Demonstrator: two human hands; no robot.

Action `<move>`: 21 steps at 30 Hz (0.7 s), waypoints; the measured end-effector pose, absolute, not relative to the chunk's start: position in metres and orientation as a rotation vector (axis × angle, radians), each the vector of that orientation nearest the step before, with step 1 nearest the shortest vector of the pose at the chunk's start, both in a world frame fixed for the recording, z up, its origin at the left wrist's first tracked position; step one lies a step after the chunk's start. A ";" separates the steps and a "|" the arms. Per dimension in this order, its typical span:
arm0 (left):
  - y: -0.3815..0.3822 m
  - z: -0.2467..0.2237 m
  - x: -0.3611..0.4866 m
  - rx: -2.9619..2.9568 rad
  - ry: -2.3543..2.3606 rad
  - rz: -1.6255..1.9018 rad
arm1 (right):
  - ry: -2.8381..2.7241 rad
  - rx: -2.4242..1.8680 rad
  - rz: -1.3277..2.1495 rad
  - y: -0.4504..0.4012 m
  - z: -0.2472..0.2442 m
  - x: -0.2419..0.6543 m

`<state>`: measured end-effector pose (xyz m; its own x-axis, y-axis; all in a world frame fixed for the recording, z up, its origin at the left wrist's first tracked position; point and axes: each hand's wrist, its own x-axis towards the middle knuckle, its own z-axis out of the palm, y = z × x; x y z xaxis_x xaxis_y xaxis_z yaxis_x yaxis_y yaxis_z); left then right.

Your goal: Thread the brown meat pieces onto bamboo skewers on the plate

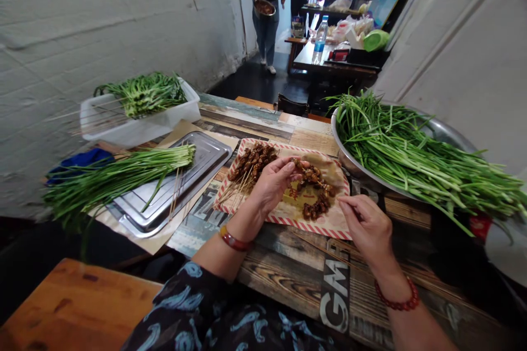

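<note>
My left hand (275,180) is closed in a pinch at a small piece of dark, glossy marinated meat, over a tray (284,221) with a red-and-white striped rim. My right hand (368,225) is pinched shut at the tray's right edge; anything thin between its fingertips is too small to make out. Loose meat pieces (317,205) lie on the tray between the hands. Left of them rests a pile of meat skewers (254,163), with their bare sticks pointing toward me.
On the right, a large metal bowl (349,162) overflows with green chives (411,159). More chives (144,167) lie across a metal lid (201,148) on the left. Behind stands a white bin (160,118) of skewered greens. People and another table with a water bottle (320,41) are farther back.
</note>
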<state>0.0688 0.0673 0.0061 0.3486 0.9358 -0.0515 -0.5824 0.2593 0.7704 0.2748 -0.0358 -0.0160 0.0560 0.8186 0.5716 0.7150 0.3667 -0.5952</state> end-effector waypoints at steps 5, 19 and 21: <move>0.066 0.008 0.069 0.665 0.604 1.094 | -1.672 -1.380 0.136 -0.036 -0.017 0.274; 0.065 -0.002 0.075 0.520 0.650 1.119 | -1.668 -1.423 0.146 -0.036 -0.020 0.268; 0.065 -0.001 0.076 0.529 0.655 1.125 | -1.671 -1.427 0.154 -0.036 -0.020 0.268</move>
<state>0.0756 0.0652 -0.0011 0.2835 0.9361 -0.2079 -0.6429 0.3464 0.6831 0.2676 -0.0362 -0.0200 0.0766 0.8380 0.5403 0.7253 0.3250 -0.6069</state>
